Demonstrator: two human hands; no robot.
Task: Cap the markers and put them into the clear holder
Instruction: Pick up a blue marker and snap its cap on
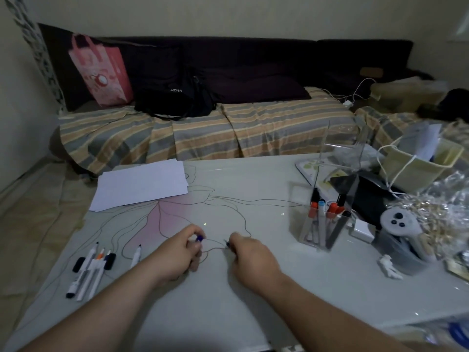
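Pinching a blue cap [199, 238] in the curled fingers of my left hand [177, 252], I keep it low in the middle of the frame, just above the table [253, 288]. My right hand [250, 252] sits just beside it to the right, fingers curled round a marker [226, 243] whose dark tip pokes out toward the cap; the two ends are near each other but apart.

At lower left of the frame a cluster of loose markers [88, 270] lies on the table, white barrels with black, orange and dark blue ends, some touching one another. One more single marker [135, 256] lies alone between that cluster and my left hand, its dark tip pointing up the frame.

At right of centre stands the clear holder [319, 224], upright, with several markers inside it, orange, pale blue and black caps showing at the top.

A stack of white paper [142, 184] lies at the table's far left edge. Right of the holder a white controller [397, 224] rests among crinkled plastic wrapping [446, 199], and a small white figurine [389, 266] lies below it. Beyond the table runs a sofa with a striped cover [203, 130], carrying a pink bag [101, 69] and a black bag [175, 95].
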